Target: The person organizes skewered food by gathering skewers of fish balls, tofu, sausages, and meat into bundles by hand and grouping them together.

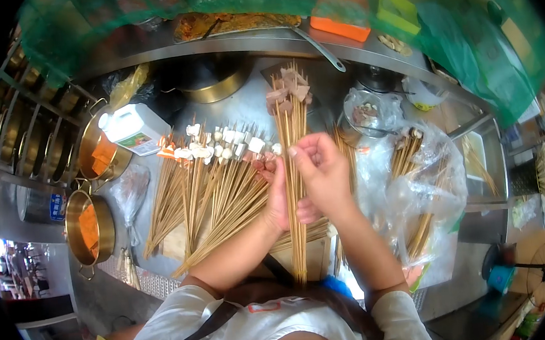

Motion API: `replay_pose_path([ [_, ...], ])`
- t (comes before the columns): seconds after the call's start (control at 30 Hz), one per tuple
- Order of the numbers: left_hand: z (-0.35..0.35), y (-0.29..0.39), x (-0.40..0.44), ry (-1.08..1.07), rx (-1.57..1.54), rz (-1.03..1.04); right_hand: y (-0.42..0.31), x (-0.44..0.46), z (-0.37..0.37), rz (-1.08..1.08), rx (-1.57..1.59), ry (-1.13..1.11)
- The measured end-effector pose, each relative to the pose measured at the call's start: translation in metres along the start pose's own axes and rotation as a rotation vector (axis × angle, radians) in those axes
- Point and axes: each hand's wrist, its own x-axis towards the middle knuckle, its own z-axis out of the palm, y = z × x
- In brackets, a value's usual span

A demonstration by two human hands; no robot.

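Note:
A thick bundle of meat skewers stands upright in front of my chest, with pinkish-brown meat pieces at its top end. My left hand is closed around the bundle from the left, its fingers partly hidden behind the sticks. From the right, my right hand is closed at the bundle, thumb against the sticks just above the left hand's grip. Just left of my hands, several skewers with white pieces lie fanned out on the metal counter, their bare sticks pointing toward me.
Brass pots with orange blocks stand at left, near a white jug. A clear plastic bag with more skewers lies at right, below a bowl. A shelf above holds a tray, a ladle and an orange basket.

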Motion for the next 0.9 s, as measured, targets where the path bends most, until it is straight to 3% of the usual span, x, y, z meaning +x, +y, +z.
replay_pose_path([
  [0.07,-0.001,0.000,0.005,-0.059,-0.021,-0.018,0.001,-0.001,0.007,-0.059,-0.036,0.028],
  [0.17,-0.003,-0.002,0.010,-0.130,-0.050,-0.060,-0.008,-0.004,0.010,-0.214,-0.327,0.062],
  [0.3,-0.005,0.000,0.013,-0.230,-0.080,-0.120,-0.012,-0.006,0.011,-0.307,-0.390,0.076],
  [0.5,-0.010,0.004,0.016,-0.383,-0.133,-0.232,-0.015,-0.009,0.021,-0.620,-0.548,0.041],
  [0.63,-0.013,0.004,0.015,-0.482,-0.189,-0.305,-0.020,-0.011,0.019,-0.588,-0.498,-0.020],
  [0.77,-0.021,0.005,0.013,-0.598,-0.284,-0.364,-0.028,0.005,0.000,-0.403,-0.365,0.186],
  [0.9,0.002,0.006,0.008,-0.503,-0.178,-0.376,-0.023,0.018,-0.012,-0.216,-0.400,0.135],
])
